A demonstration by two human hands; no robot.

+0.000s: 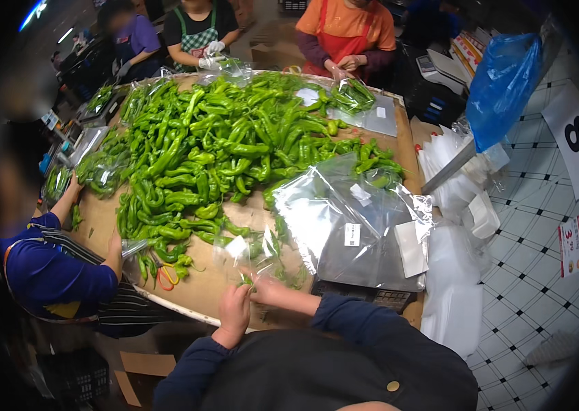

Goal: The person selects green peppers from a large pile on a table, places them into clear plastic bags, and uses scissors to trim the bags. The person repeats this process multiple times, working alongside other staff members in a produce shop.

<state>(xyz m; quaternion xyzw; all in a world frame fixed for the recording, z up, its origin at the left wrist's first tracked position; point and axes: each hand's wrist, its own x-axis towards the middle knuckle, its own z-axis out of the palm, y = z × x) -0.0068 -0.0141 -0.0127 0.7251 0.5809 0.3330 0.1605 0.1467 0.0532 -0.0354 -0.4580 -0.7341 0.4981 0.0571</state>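
Near the front edge of the table, my left hand (234, 309) has its fingertips pinched together at the near end of a clear plastic bag (263, 259). My right hand (270, 293) meets it there, fingers curled at the same end and partly hidden by the film. A small bit of green shows between the two hands. White patches show on the bag, and green peppers are visible through or behind it. Just beyond lies a big heap of long green peppers (212, 149) on the brown tabletop (202, 285).
Orange-handled scissors (167, 277) lie to the left. A flat metal surface (371, 262) bearing clear bags and a white paper (411, 249) is at right. White plastic bags (448, 282) hang off the right edge beside a post. Several co-workers (63, 277) stand around the table.
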